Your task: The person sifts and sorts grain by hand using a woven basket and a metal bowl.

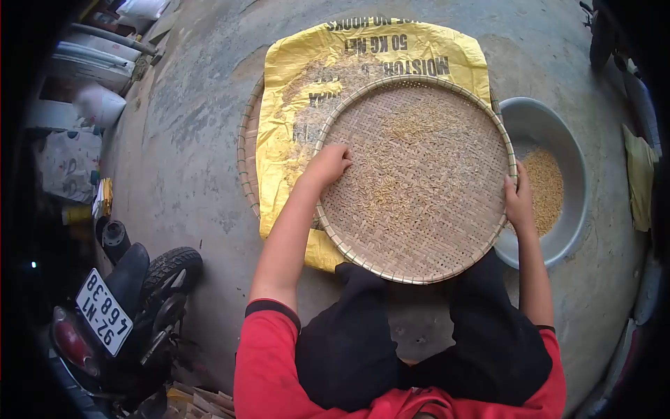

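A round woven bamboo winnowing tray [447,241] is held above my lap, with unhusked rice grains [394,192] scattered thinly across it. My right hand [518,199] grips the tray's right rim. At the left side, my left hand [331,165] reaches in over the rim, its fingertips pinched together; whatever is between them is too small to make out. Beneath the tray lies a yellow printed sack [286,77], with loose grain and chaff on it. To the right stands a grey metal basin [569,140] holding a heap of golden grain [543,185].
Another woven tray [249,150] shows partly under the sack. A motorbike [132,307] is parked at the lower left on the concrete floor [188,133]. Bags [70,164] and stacked items line the left wall. A greenish sack [638,178] lies at the right edge.
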`<state>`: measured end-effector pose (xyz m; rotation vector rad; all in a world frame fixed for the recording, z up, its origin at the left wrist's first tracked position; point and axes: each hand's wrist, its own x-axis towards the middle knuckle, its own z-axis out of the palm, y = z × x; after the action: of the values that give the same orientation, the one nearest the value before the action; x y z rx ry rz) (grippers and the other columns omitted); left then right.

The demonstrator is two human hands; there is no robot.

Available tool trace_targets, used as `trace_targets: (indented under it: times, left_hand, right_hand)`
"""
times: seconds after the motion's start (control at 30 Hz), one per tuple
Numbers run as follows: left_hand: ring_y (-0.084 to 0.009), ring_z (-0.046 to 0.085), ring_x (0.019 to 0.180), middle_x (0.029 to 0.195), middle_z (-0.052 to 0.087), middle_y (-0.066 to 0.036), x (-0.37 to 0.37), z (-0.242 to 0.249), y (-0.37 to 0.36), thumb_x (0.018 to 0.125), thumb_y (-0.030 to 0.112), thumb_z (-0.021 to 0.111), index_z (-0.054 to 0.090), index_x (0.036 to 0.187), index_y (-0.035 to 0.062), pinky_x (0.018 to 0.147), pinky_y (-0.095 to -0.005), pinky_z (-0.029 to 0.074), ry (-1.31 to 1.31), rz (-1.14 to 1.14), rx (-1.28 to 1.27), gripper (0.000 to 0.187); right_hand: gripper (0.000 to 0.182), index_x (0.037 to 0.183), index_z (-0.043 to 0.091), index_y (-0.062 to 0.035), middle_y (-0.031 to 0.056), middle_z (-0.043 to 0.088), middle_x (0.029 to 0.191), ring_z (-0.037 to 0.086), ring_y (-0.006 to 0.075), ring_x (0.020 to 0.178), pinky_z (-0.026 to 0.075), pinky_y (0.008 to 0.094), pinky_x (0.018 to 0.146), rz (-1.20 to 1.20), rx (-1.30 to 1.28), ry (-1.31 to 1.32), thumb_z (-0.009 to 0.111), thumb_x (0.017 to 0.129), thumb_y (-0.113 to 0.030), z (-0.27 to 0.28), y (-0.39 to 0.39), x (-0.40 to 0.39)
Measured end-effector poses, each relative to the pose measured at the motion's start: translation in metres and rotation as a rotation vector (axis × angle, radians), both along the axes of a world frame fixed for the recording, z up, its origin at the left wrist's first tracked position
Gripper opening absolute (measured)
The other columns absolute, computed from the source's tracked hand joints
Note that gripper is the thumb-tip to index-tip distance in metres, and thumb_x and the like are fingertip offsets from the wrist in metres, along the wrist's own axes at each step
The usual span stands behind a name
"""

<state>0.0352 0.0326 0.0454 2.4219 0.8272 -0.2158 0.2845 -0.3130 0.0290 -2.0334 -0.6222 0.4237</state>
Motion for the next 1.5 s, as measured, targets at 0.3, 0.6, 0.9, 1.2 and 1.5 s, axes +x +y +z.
trace_targets:
  times: [0.3,0.6,0.9,1.2,1.5]
  left_hand:
    - [-0.0151,0.062,0.093,0.099,0.064,-0.009,0.11,0.162,-0.09,0.093,0.022,0.053,0.052,0.123,0.0074,0.081,-0.0306,0.049,-0.617,-0.295,-0.91,0.034]
    - [-0.0217,0.065,0.085,0.091,0.065,-0.013,0.046,0.06,-0.002,0.081,0.015,0.065,0.058,0.104,0.0029,0.07,-0.0331,0.051,0.035,-0.142,0.13,0.027]
    - [-0.0213,0.063,0.053,0.064,0.064,-0.014,-0.01,0.02,0.005,0.075,0.011,0.07,0.061,0.077,-0.0038,0.055,-0.0335,0.052,0.189,0.172,-0.194,0.017]
    - [-0.0188,0.064,0.054,0.066,0.062,-0.015,-0.003,-0.012,-0.001,0.082,0.012,0.063,0.052,0.07,-0.003,0.048,-0.0324,0.048,0.239,0.22,-0.052,0.022]
    - [-0.0165,0.063,0.095,0.101,0.064,-0.01,0.098,0.156,-0.089,0.094,0.02,0.049,0.05,0.121,0.0044,0.079,-0.0293,0.05,-0.551,-0.301,-1.067,0.031]
  right_hand:
    - [0.048,0.134,0.034,0.0021,0.0207,0.047,0.127,0.047,0.0276,0.117,0.036,0.0368,0.099,0.027,0.013,-0.033,0.047,0.092,-0.017,-0.003,0.001,0.002]
    - [0.046,0.132,0.036,0.0016,0.0188,0.048,0.122,0.049,0.0263,0.112,0.037,0.0358,0.097,0.038,0.055,-0.011,0.047,0.091,-0.015,-0.008,0.0,0.004]
    - [0.045,0.133,0.035,0.0013,0.0187,0.047,0.124,0.048,0.0256,0.114,0.036,0.0356,0.097,0.011,0.034,0.033,0.047,0.091,-0.014,-0.002,0.001,0.002]
    - [0.047,0.133,0.036,0.0014,0.019,0.047,0.125,0.047,0.0264,0.115,0.035,0.0359,0.098,0.016,0.002,-0.022,0.048,0.091,-0.018,-0.01,-0.003,0.005]
    - [0.046,0.132,0.036,0.0019,0.0188,0.049,0.123,0.048,0.026,0.114,0.037,0.0358,0.097,-0.009,-0.017,0.055,0.047,0.091,-0.015,0.007,0.003,-0.003]
